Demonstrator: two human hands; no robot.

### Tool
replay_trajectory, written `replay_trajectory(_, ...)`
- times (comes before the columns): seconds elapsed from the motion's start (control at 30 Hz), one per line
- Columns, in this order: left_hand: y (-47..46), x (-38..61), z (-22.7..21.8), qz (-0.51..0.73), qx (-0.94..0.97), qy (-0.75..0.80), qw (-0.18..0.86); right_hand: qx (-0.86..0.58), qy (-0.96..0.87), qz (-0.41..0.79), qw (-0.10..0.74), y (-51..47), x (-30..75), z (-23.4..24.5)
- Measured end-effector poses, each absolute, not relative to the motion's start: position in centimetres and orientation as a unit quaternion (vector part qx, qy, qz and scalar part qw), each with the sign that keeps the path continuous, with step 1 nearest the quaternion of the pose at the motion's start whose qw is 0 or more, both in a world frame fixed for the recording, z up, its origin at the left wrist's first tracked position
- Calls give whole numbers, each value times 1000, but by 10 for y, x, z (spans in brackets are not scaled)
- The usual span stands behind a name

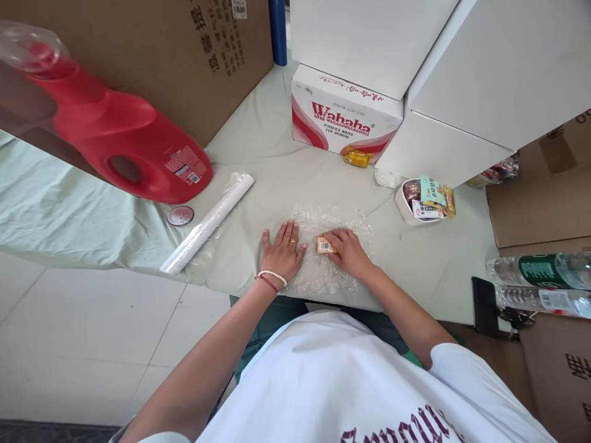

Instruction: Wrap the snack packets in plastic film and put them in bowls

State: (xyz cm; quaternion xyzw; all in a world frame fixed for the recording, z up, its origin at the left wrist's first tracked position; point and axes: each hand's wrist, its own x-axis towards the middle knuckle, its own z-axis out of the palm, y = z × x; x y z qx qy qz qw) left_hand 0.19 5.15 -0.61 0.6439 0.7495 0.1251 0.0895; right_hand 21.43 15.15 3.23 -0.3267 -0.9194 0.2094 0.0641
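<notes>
Plastic film (316,275) ×1 | packet (325,246) ×1, right hand (349,251) holding | left hand (282,252) flat

White tile floor (92,332); pale green cloth (258,160); cardboard boxes (184,55), white boxes (369,37) behind.

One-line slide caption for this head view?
Left hand flat on a crinkled clear plastic sheet while the right hand holds a small orange barcoded packet on it.

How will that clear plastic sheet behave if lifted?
Likely floppy and light: the clear plastic sheet lies crinkled on the cloth. Probably slides easily: the left hand presses it flat while the right hand holds a small packet on it.
</notes>
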Motion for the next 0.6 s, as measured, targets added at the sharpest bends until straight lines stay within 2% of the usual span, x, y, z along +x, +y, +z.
replay_trajectory(0.23,44,-4,-3,168,615,765,94,-313,-906,227,172,122,266,25)
replay_trajectory(0.4,34,-14,-1,183,662,724,63,-291,-911,248,156,86,301,16)
replay_trajectory(0.6,35,-41,-3,128,750,633,142,-349,-883,259,177,83,299,10)
